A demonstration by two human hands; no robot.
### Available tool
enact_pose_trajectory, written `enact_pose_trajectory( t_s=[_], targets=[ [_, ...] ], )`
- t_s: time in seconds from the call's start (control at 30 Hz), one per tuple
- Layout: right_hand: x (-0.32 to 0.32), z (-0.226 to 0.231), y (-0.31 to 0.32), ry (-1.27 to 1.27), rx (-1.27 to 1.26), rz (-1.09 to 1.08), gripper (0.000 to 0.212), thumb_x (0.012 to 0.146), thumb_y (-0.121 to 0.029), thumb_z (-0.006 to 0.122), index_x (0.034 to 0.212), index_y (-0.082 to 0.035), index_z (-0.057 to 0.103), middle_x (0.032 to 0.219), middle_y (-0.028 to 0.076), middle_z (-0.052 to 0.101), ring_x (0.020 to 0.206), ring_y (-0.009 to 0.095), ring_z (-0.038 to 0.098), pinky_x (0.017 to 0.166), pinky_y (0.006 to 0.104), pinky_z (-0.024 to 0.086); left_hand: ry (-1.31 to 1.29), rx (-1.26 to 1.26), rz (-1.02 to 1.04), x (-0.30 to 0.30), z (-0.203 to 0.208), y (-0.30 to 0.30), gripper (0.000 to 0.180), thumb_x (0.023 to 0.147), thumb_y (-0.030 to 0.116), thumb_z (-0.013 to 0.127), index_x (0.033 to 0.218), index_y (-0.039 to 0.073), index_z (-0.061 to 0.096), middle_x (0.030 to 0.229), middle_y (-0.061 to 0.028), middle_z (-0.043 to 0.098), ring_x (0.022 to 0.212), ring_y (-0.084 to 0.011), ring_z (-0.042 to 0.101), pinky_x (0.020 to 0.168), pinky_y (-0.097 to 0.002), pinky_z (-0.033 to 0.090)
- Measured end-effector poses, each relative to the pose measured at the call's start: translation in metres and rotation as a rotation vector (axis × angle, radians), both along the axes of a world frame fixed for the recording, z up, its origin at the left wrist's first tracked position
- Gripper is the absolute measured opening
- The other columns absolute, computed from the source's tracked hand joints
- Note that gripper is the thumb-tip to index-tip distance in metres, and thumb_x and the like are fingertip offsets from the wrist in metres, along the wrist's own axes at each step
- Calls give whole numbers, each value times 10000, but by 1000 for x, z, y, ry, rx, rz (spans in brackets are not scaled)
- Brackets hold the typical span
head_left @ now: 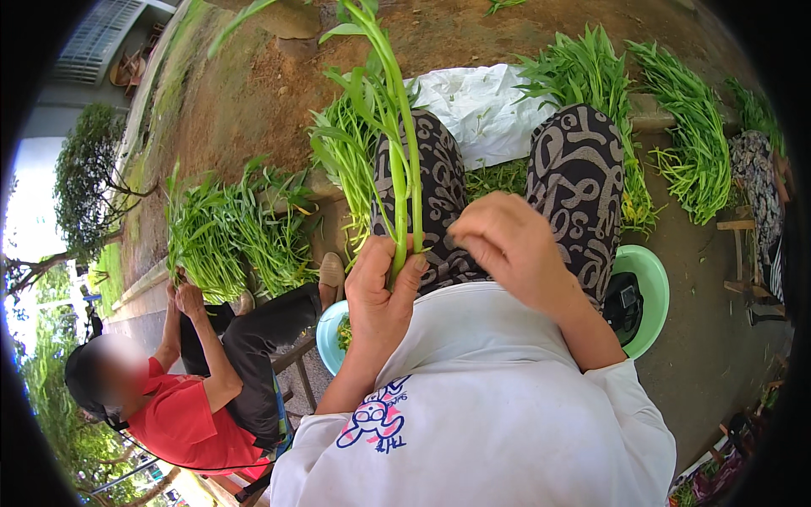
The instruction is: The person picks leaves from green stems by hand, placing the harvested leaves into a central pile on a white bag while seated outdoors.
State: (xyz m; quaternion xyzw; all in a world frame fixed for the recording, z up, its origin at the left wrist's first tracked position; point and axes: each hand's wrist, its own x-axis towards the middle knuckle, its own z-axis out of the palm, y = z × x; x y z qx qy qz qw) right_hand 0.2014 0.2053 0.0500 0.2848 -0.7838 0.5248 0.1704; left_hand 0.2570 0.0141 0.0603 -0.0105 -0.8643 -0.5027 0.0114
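My left hand (380,283) is closed around the lower ends of a few long green stalks of leafy greens (397,160), which look like water spinach. They stand up over my left thigh, leaves pointing away from me. My right hand (509,247) is a short way to the right of the stalks, apart from them. Its fingers are bent and drawn together, slightly blurred, and whatever may be between them cannot be made out. Behind the held stalks, a bundle of the same greens (342,160) lies beside my left knee.
A white plastic sheet (477,106) lies beyond my knees. More greens lie in piles right (583,84), far right (693,135) and left (228,228). A green basin (655,296) holds a black object; a pale blue basin (331,338) holds green scraps. A person in red (194,414) sits left, handling greens.
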Motion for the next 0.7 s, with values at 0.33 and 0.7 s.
enact_pose_trajectory(
  t_s=[0.33,0.7],
  targets=[
    [3,-4,-13,352,195,-20,222,668,-117,702,869,-85,613,819,31,569,721,204,573,642,326,439,1,29,-53,-1,5,6,153,917,-18,544,1064,-52,570,891,-25,550,813,-84,566,728,-216,486],
    [6,-11,-21,116,-1,77,167,663,-45,665,788,-64,557,688,57,504,571,213,501,544,315,395,-15,71,-111,4,4,5,179,920,3,553,1091,-48,560,926,-32,565,779,-89,572,702,-227,495]
  ],
)
